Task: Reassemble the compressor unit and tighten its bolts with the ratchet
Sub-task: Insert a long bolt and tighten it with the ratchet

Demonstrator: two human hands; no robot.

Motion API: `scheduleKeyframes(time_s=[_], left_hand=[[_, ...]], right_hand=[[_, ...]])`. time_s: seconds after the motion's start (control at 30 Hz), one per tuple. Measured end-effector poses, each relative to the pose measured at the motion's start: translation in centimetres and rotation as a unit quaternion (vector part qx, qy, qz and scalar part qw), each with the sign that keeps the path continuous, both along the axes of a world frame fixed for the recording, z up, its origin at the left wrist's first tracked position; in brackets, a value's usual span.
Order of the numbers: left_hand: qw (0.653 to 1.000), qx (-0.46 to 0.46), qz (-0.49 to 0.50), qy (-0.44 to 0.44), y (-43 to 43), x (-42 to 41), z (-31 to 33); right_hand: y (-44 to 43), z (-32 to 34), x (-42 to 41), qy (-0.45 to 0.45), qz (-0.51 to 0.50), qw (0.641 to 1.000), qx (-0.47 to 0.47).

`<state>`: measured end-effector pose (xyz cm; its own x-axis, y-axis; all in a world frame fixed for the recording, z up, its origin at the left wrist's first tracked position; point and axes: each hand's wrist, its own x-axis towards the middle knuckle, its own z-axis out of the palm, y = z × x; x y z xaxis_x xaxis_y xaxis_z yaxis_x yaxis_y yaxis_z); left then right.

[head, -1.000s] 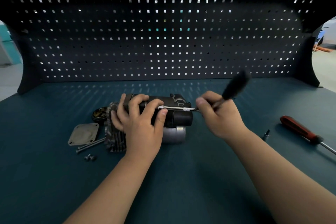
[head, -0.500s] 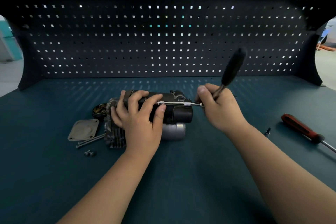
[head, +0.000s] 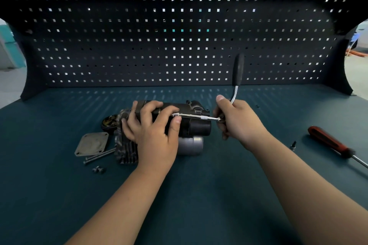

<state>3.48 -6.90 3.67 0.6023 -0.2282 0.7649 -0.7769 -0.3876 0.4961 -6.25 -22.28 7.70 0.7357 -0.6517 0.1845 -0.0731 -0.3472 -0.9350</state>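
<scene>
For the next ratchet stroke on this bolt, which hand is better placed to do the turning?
The right hand. It already grips the ratchet near its head, handle pointing up, with the extension bar running into the compressor unit. The left hand lies clamped over the unit, bracing it on the bench.

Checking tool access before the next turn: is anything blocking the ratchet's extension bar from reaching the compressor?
Nothing visible. The extension bar runs clear from the right hand across the compressor to the left hand fingertips steadying it.

On the desk (head: 199, 195): 1 compressor unit (head: 191, 125), 1 ratchet (head: 236, 77), 1 red-handled screwdriver (head: 328, 142), 1 square cover plate (head: 92, 144), 2 long bolts (head: 99, 156), 2 short bolts (head: 99, 169), 1 round cap (head: 109, 122), 1 small bit (head: 293, 144).
</scene>
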Motion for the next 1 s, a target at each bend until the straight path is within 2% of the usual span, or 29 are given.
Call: scheduleKeyframes(time_s=[0.07,0.13,0.17,0.23,0.3,0.43,0.57,0.67,0.77,0.87,1.0], left_hand=[[1.000,-0.001,0.004,0.002,-0.1,0.0,0.1],[1.000,-0.004,0.003,0.002,-0.1,-0.1,0.1],[1.000,-0.004,0.003,0.000,-0.1,-0.1,0.1],[1.000,-0.003,0.005,-0.003,-0.1,-0.1,0.1],[1.000,-0.006,0.005,-0.003,-0.1,-0.1,0.1],[1.000,-0.010,0.002,-0.006,-0.1,-0.1,0.1],[1.000,-0.008,0.003,-0.010,-0.1,0.0,-0.1],[1.000,-0.016,-0.003,-0.004,-0.1,-0.1,-0.2],[1.000,-0.019,-0.005,0.000,-0.1,-0.1,-0.2],[1.000,-0.017,-0.003,-0.004,-0.1,-0.2,-0.2],[1.000,-0.012,0.002,-0.005,-0.2,-0.1,-0.3]], right_hand=[[-0.2,-0.8,-0.4,-0.075,-0.033,0.982,-0.171],[-0.7,-1.6,-1.0,-0.154,-0.008,0.924,-0.350],[-0.9,-2.0,-1.2,-0.169,0.008,0.896,-0.410],[-1.2,-2.2,-1.4,-0.166,0.018,0.876,-0.452],[-1.2,-2.2,-1.3,-0.162,0.011,0.880,-0.447],[-0.6,-1.7,-1.1,-0.162,0.010,0.918,-0.361],[-0.2,-0.9,-0.8,-0.098,0.004,0.968,-0.229],[0.0,0.0,-0.5,-0.057,0.011,0.991,-0.121],[0.2,0.5,0.0,-0.017,0.007,1.000,-0.002],[0.2,0.4,0.2,0.020,0.039,0.988,0.149],[0.2,0.2,0.1,0.044,0.046,0.977,0.204]])
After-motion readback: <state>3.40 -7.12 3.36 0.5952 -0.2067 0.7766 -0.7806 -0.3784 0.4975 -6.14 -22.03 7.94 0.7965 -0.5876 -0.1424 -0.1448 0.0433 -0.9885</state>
